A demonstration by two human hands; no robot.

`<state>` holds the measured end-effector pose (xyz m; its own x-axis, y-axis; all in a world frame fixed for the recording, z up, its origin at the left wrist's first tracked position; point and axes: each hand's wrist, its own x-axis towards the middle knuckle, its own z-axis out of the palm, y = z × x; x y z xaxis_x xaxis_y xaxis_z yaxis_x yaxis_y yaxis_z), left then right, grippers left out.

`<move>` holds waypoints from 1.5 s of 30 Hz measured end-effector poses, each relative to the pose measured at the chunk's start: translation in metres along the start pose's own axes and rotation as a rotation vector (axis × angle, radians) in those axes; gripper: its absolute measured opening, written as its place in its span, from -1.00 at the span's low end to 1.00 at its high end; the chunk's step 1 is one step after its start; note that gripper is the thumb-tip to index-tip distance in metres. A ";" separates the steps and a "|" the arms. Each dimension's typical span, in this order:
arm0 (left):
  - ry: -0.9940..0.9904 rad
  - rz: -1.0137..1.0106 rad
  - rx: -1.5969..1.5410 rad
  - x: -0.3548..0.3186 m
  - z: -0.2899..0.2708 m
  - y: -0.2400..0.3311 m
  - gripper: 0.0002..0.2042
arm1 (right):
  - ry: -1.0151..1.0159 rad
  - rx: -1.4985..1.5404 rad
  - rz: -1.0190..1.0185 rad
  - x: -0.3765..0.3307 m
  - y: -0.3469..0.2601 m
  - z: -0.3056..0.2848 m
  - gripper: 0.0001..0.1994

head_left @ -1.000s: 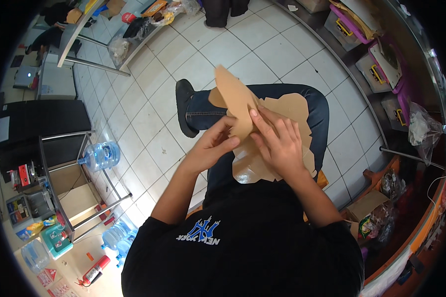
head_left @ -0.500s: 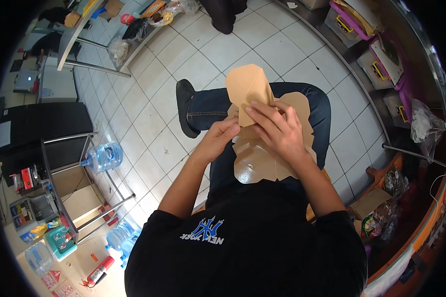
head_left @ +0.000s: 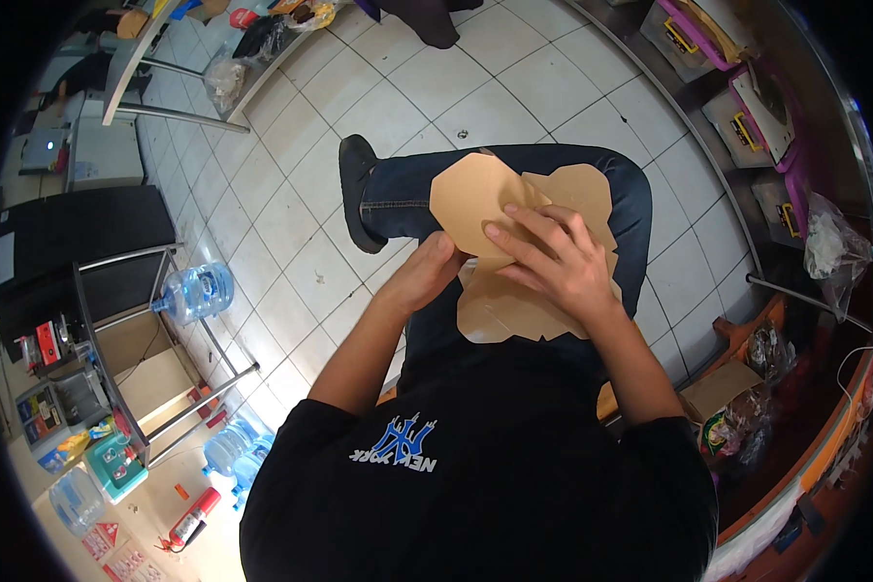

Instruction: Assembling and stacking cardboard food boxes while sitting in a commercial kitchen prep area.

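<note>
A flat brown cardboard box blank with rounded flaps point(head_left: 514, 291) lies on the person's lap, over the blue jeans point(head_left: 407, 199). The left hand point(head_left: 427, 272) pinches its edge at 9 o'clock with curled fingers; the right hand point(head_left: 553, 257) presses spread fingers on the raised flap. The card looks light, thin and easy to crease, so I would grip it near the fold lines. At 9 o'clock on the tiled floor point(head_left: 291, 262) stands a clear water jug point(head_left: 196, 289), seemingly partly filled.
</note>
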<state>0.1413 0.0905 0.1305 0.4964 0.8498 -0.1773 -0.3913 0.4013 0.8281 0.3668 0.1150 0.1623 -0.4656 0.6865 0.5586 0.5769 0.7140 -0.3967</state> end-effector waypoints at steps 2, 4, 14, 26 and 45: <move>-0.060 -0.033 -0.003 0.001 -0.006 0.002 -0.16 | -0.017 -0.136 -0.014 -0.005 0.006 0.003 -0.39; -0.012 0.002 -0.009 0.006 -0.007 0.008 -0.23 | -0.038 -0.149 -0.064 -0.004 0.013 0.004 -0.38; 0.348 -0.255 0.385 0.019 0.013 0.007 -0.42 | -0.025 -0.092 -0.248 0.000 0.021 0.006 -0.61; 0.601 0.517 0.820 0.032 0.058 -0.007 -0.72 | 0.308 1.016 0.837 -0.018 -0.037 0.028 -0.89; 0.465 0.351 0.603 0.019 0.064 0.037 -0.50 | 0.364 0.545 0.541 0.036 -0.024 0.030 -0.39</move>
<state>0.1858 0.0995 0.1923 0.0007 0.9986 0.0523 0.0833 -0.0521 0.9952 0.3161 0.1266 0.1705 0.0798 0.9321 0.3532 0.2101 0.3307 -0.9201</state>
